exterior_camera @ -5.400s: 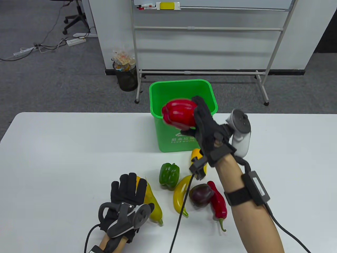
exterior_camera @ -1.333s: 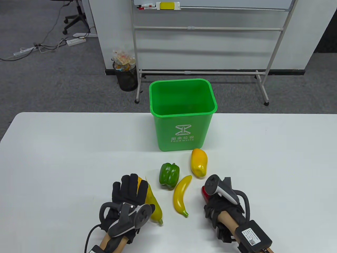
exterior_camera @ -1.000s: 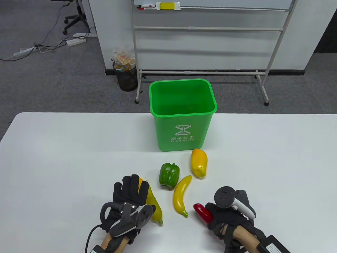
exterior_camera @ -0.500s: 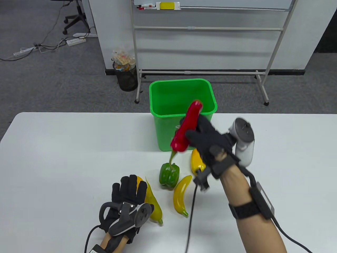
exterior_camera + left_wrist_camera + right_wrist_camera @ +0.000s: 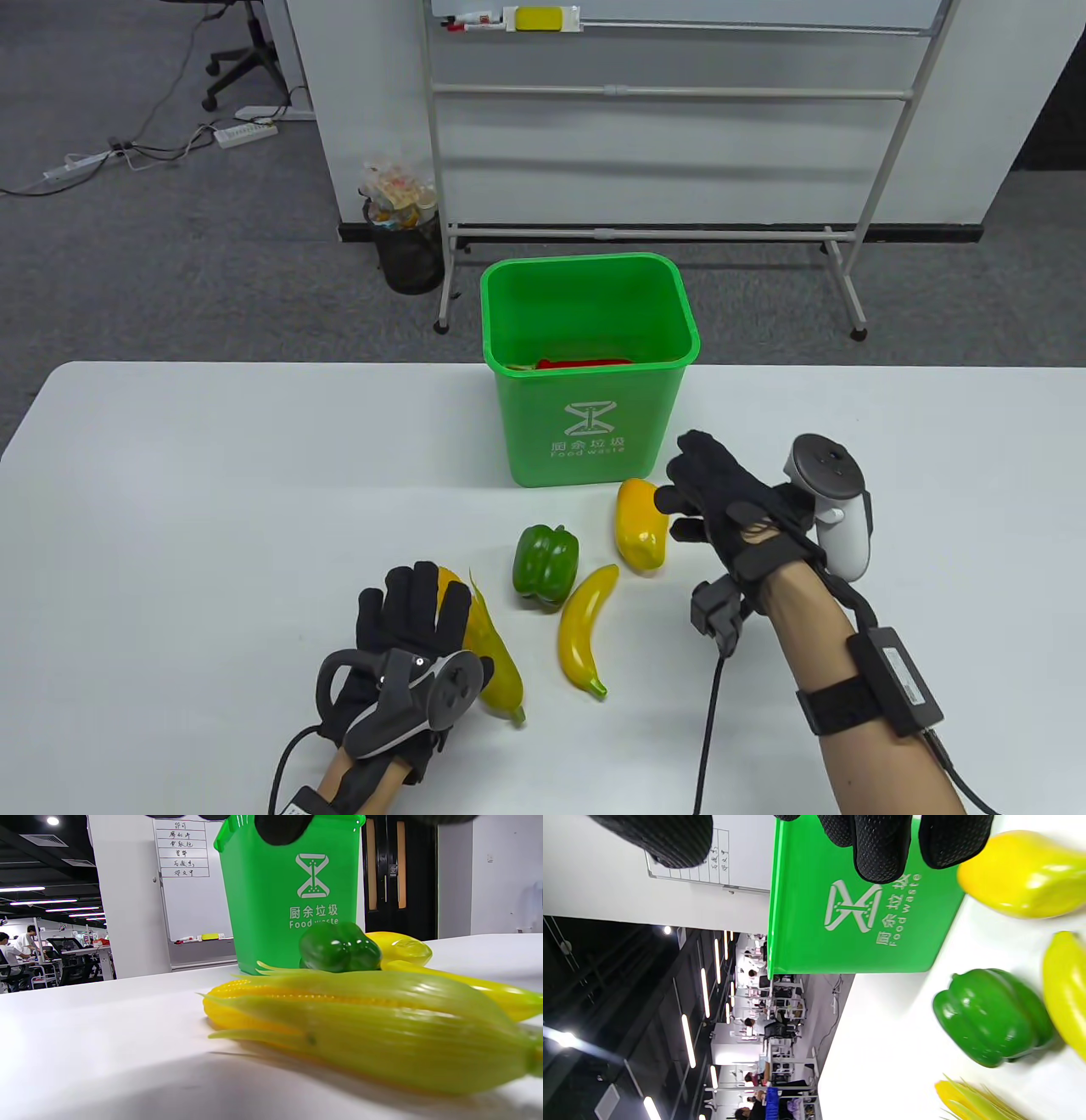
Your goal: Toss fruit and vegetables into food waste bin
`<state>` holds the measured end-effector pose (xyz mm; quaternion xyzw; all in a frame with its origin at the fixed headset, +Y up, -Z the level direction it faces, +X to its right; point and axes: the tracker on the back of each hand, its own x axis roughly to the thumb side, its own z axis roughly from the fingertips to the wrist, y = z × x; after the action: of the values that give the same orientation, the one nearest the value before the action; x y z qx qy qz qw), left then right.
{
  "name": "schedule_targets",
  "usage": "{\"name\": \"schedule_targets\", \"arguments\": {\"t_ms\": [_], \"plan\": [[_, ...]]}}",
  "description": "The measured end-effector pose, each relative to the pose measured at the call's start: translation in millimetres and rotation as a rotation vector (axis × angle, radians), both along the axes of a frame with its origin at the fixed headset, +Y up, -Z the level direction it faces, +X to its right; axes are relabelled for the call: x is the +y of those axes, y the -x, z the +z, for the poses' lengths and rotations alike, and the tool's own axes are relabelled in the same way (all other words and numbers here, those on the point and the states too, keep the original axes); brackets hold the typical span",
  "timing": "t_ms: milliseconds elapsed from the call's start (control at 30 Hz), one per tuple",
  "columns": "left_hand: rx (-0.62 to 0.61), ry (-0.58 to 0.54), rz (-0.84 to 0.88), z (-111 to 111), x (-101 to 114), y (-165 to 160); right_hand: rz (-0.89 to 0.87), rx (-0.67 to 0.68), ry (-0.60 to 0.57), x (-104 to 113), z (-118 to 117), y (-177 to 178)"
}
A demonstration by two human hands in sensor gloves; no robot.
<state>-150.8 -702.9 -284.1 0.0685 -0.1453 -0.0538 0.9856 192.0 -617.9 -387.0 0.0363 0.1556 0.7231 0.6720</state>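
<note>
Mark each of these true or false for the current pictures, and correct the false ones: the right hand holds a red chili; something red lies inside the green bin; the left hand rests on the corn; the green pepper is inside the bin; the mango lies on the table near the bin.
1. The right hand holds a red chili. False: it is empty, fingers spread beside the mango.
2. Something red lies inside the green bin. True.
3. The left hand rests on the corn. True.
4. The green pepper is inside the bin. False: it sits on the table, in front of the bin.
5. The mango lies on the table near the bin. True.
</note>
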Motion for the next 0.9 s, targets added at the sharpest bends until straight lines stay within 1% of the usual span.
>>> {"name": "schedule_targets", "arguments": {"t_ms": [67, 100, 167, 233, 300, 333, 367, 433, 500, 567, 667, 733, 833, 900], "plan": [[0.001, 0.004, -0.004, 0, -1, -1, -0.036, -0.006, -0.043, 1, 8, -13], [0.002, 0.007, -0.005, -1, -2, -1, -0.066, -0.011, -0.086, 6, 13, -21], [0.009, 0.013, -0.006, -2, -3, 0, -0.098, -0.034, -0.197, 19, 25, -34], [0.016, 0.017, -0.003, -2, -4, 1, -0.087, -0.078, -0.333, 31, 41, -46], [0.022, 0.017, -0.001, -3, -4, 3, -0.008, -0.113, -0.496, 40, 60, -56], [0.026, 0.016, -0.001, -3, -5, 4, 0.074, -0.122, -0.585, 43, 71, -60], [0.028, 0.016, -0.001, -4, -5, 4, 0.14, -0.127, -0.635, 43, 77, -62], [0.035, 0.021, 0.001, -5, -6, 6, 0.255, -0.12, -0.848, 38, 96, -64], [0.039, 0.025, -0.002, -5, -7, 6, 0.352, -0.094, -0.94, 31, 109, -64], [0.04, 0.027, -0.003, -5, -7, 6, 0.497, -0.093, -1.02, 22, 121, -62], [0.042, 0.032, -0.006, -5, -7, 5, 0.841, -0.056, -1.078, 2, 132, -58], [0.043, 0.038, -0.01, -5, -7, 5, 0.998, -0.027, -1.058, -15, 131, -59], [0.045, 0.043, -0.012, -6, -8, 6, 1.044, -0.008, -0.99, -43, 123, -70], [0.055, 0.048, -0.011, -7, -9, 9, 1.113, 0.004, -0.863, -59, 115, -83]]}}
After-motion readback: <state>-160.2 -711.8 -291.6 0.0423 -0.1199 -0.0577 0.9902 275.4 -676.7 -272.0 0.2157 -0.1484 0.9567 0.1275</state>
